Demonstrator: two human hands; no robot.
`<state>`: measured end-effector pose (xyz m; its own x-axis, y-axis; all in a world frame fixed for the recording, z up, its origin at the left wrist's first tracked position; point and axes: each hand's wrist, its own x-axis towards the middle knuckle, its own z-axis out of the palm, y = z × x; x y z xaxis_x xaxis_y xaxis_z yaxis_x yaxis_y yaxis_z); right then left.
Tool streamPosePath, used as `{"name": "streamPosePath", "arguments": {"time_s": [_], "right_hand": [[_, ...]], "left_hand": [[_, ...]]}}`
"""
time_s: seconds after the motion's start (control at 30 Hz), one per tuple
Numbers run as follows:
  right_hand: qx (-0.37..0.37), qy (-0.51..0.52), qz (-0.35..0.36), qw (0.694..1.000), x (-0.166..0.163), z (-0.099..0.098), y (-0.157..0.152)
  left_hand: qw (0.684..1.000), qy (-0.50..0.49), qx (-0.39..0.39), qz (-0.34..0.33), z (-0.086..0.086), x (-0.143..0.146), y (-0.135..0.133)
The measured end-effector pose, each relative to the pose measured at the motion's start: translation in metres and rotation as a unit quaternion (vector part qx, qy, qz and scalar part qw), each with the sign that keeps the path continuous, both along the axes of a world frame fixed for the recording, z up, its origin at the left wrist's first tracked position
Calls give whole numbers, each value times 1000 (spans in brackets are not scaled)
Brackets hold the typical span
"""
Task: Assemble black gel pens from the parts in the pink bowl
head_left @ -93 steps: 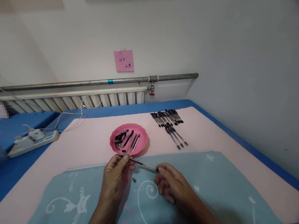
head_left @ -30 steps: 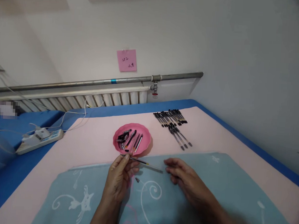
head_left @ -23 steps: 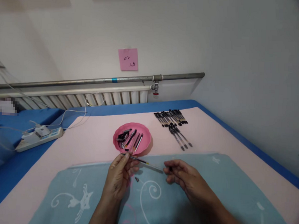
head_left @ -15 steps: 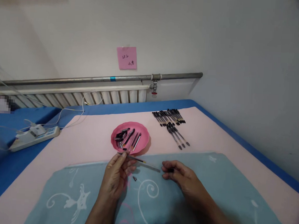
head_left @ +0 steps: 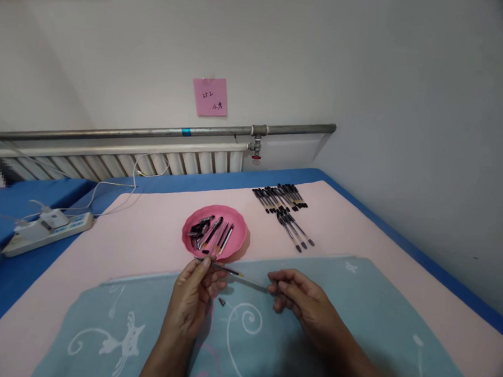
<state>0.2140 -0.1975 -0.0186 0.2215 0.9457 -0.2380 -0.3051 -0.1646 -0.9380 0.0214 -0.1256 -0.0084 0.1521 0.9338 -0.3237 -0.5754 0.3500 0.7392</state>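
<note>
Slim pen (head_left: 234, 272) being pinched by left hand (head_left: 192, 292), fingers closed, lower centre of frame; pen's far end being flanked by right hand (head_left: 303, 301), fingers curled, their grip impossible to tell.

At lower centre, the left hand (head_left: 193, 289) pinches a slim pen (head_left: 232, 271), dark toward its left end and clear toward its right. That clear end meets the curled fingers of the right hand (head_left: 298, 298); whether they grip it is unclear. A small cone-shaped piece (head_left: 222, 302) lies below the pen on a blue-green cloth (head_left: 379, 330). Mid-frame, a pink bowl (head_left: 241, 233) holds loose pen parts (head_left: 212, 231). Right of it, a row of pens (head_left: 279, 198) lies above three pens (head_left: 294, 229) on a pink sheet (head_left: 148, 222). A power strip (head_left: 70, 227) sits at left.
</note>
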Motion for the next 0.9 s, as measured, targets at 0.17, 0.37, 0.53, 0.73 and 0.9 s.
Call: {"name": "streamPosePath", "arguments": {"time_s": [0.17,0.37,0.53,0.73,0.9], "right_hand": [[-8,39,-11,999,-6,1,-2],[36,-21,-15,999,-18,-3,-3],[43,-59,-44,996,-24,-8,-2],[38,-17,-40,998,-26,-7,-2],[44,-50,-39,997,-26,-5,-5]], "left_hand": [[1000,0,-2,2,1,0,0],[1000,-6,6,5,-2,2,-1],[1000,-3,5,4,-2,3,-4],[1000,4,0,9,-2,4,-6],[1000,10,3,9,-2,3,-7]]}}
